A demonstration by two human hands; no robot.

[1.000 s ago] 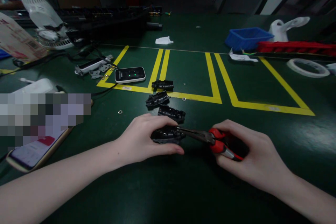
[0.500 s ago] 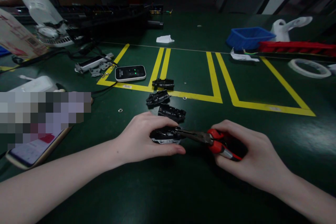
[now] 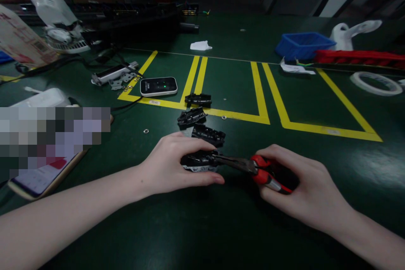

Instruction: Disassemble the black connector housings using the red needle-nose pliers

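Note:
My left hand (image 3: 172, 162) grips a black moulded part with a grey lower edge (image 3: 200, 161) between thumb and fingers, close above the green table (image 3: 177, 232). In my right hand (image 3: 295, 181) are red-handled long-nose pliers (image 3: 243, 164), the fingers wrapped round the handles. The pliers' tips touch the right end of the held part; what exactly they pinch is too small to make out. Just beyond lie three similar black parts: one nearest (image 3: 209, 135), a tilted one (image 3: 191, 117) and the farthest (image 3: 198, 100) on the yellow tape.
A phone (image 3: 47, 177) and a white case (image 3: 47, 99) lie at left. Farther back are a black-faced device with a green light (image 3: 158, 86), a white fan (image 3: 55, 17), a blue bin (image 3: 303, 45) and a tape roll (image 3: 376, 83). Small metal rings (image 3: 146, 131) dot the table.
The view has shifted slightly. Both hands, the held part and the pliers keep nearly the same position relative to each other.

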